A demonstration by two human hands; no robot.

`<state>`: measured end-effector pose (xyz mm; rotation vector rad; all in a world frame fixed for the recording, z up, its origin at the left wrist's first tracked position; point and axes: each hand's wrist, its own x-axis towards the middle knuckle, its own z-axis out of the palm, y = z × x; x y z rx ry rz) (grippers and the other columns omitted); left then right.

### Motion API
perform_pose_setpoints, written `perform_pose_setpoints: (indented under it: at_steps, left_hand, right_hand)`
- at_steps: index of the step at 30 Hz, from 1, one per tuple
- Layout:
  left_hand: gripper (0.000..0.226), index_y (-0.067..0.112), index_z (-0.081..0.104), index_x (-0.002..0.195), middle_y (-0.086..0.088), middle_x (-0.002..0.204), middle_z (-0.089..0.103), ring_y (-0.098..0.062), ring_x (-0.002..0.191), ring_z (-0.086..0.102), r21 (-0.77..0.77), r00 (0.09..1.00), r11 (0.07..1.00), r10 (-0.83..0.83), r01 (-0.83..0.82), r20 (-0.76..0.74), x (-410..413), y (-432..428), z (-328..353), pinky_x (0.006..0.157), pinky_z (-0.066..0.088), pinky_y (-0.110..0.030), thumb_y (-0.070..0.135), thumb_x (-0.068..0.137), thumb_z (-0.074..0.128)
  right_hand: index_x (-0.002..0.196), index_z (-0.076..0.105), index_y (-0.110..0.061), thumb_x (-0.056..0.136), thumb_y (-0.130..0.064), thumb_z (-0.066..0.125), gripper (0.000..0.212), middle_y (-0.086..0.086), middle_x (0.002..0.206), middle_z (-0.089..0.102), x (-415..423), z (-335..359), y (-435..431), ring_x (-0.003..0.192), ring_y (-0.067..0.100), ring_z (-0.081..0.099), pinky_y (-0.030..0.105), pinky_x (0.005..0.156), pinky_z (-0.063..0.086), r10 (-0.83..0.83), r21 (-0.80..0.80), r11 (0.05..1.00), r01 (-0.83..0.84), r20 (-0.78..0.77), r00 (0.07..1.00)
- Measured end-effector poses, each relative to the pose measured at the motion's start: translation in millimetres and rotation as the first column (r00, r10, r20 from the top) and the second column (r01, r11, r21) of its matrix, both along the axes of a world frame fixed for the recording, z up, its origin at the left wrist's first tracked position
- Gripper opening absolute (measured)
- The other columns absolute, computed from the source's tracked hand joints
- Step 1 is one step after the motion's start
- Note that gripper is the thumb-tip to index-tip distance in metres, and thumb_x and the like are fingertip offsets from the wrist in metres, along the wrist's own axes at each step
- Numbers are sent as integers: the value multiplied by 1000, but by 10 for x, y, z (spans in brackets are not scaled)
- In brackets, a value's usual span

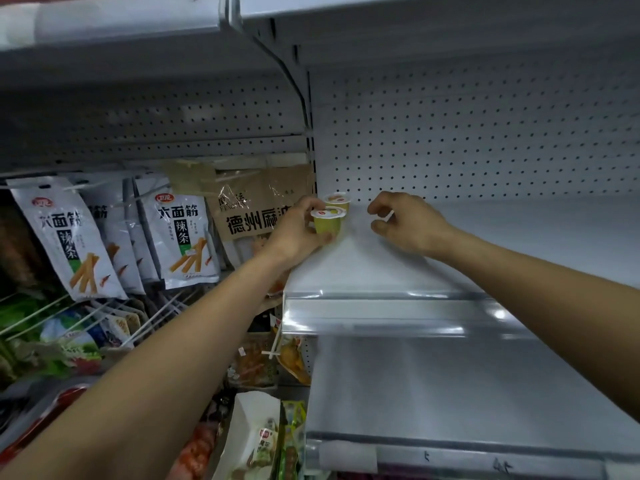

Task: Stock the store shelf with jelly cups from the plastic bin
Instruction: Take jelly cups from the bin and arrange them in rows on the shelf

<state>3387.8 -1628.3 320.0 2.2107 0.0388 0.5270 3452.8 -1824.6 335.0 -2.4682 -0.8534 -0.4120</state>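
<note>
Two yellow-green jelly cups with white foil lids stand at the back left corner of the white shelf [450, 258]. My left hand [298, 233] grips the nearer jelly cup [327, 223], fingers and thumb curled round its left side. The farther jelly cup [337, 199] stands just behind it against the pegboard back wall. My right hand [405, 221] hovers over the shelf a little to the right of the cups, fingers curled, and I cannot make out whether it holds anything. The plastic bin is out of view.
Hanging snack bags [180, 233] and a brown packet [256, 209] fill the bay to the left. A vertical upright [311, 161] divides the bays. Another shelf [415, 15] sits overhead, a lower white shelf [467, 393] below, with more snack packets [256, 434] at lower left.
</note>
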Motion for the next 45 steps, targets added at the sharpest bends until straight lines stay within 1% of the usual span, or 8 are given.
perform_pose_setpoints:
  at_steps: [8,16,20,24,33,39,42,45]
  left_hand:
    - [40,28,55,125,8,117,60,-9,103,58,137,971,966,201,-218,127,-940,-88,-64,94,53,-37,32,87,69]
    - [33,26,59,119,6,114,59,-13,100,59,349,968,904,214,-246,129,-2087,-13,-857,86,51,-38,38,89,65]
    - [32,24,59,118,5,110,60,-11,89,58,354,979,922,193,-157,-66,-2506,39,-1483,78,51,-34,37,89,66]
    - [25,20,63,110,4,93,65,-12,80,63,70,915,990,137,-120,-379,-2868,102,-2422,75,54,-34,29,87,71]
    - [8,20,66,89,-8,96,69,-24,88,63,-292,597,827,64,-480,-800,-3285,-56,-4307,77,48,-33,15,86,72]
    - [28,4,64,109,-19,108,69,-35,104,64,-64,557,842,295,-536,-777,-2849,65,-5197,93,49,-42,15,85,73]
    - [43,7,55,127,-17,118,65,-35,112,60,64,558,898,324,-434,-764,-2612,87,-5319,90,44,-36,29,91,67]
    - [54,15,46,134,-13,123,63,-33,118,57,294,486,921,384,-254,-785,-2466,104,-5461,89,45,-38,47,92,60]
  right_hand:
    - [126,54,-23,93,-30,54,34,3,123,58,-831,-60,-111,103,24,58,35,80,43,41,-112,994,-2,343,939]
    - [115,62,-15,88,-26,55,30,8,102,63,-1922,-744,-45,91,33,60,44,78,45,173,-103,984,-144,396,902]
    - [114,63,-17,89,-27,57,27,7,101,63,-2351,-1389,-14,89,32,60,42,77,45,213,-165,970,-179,220,952]
    - [113,61,-22,90,-28,59,24,2,106,62,-2673,-2295,22,94,25,60,37,77,48,245,-208,938,-277,-166,955]
    - [103,66,-20,89,-24,63,15,-8,86,61,-2958,-4267,87,82,14,60,27,76,50,-18,-195,947,-256,-828,561]
    - [56,59,-27,76,-16,80,31,-8,62,58,-2920,-5342,331,68,15,58,32,71,49,-161,-155,987,43,-948,275]
    - [79,69,-15,73,-27,82,20,5,84,68,-2967,-5710,529,84,21,65,35,81,54,-191,-161,964,210,-973,132]
    - [113,65,-14,72,-42,80,52,8,111,69,-3011,-6022,754,105,29,64,43,95,51,-202,-168,926,338,-977,69]
